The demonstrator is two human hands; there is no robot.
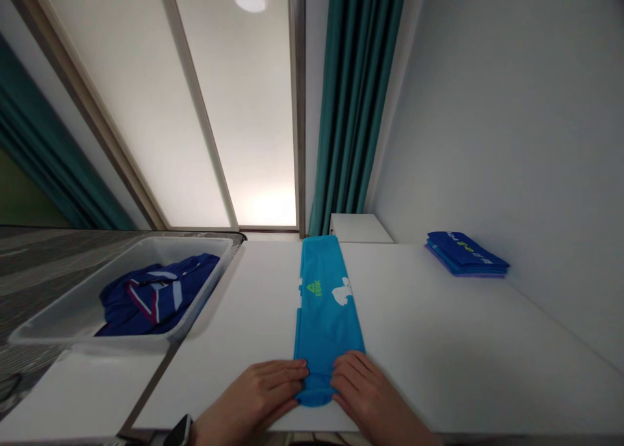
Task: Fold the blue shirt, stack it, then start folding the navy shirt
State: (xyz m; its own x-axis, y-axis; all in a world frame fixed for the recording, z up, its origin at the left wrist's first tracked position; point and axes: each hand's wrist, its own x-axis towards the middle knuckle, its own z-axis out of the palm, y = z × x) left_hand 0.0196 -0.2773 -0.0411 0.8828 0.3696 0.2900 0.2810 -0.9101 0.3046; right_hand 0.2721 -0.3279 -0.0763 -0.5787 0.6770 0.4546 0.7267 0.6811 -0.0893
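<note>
Left hand and right hand, gripping opposite edges of the bright-blue, narrowly folded fabric garment, are best moved evenly so its near end is turned squarely.

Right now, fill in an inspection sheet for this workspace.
Surface: white tabletop, seam at left.
Job's things: light-blue garment, in a long narrow strip; folded blue stack, far right.
Clutter: translucent bin at left, crumpled dark-blue clothing inside.
Grip: left hand and right hand on the garment's near end; how tightly, unclear.
Cables: dark cord-like shape, left edge, unclear.
Surroundings: teal curtains, frosted panels, pale wall.
</note>
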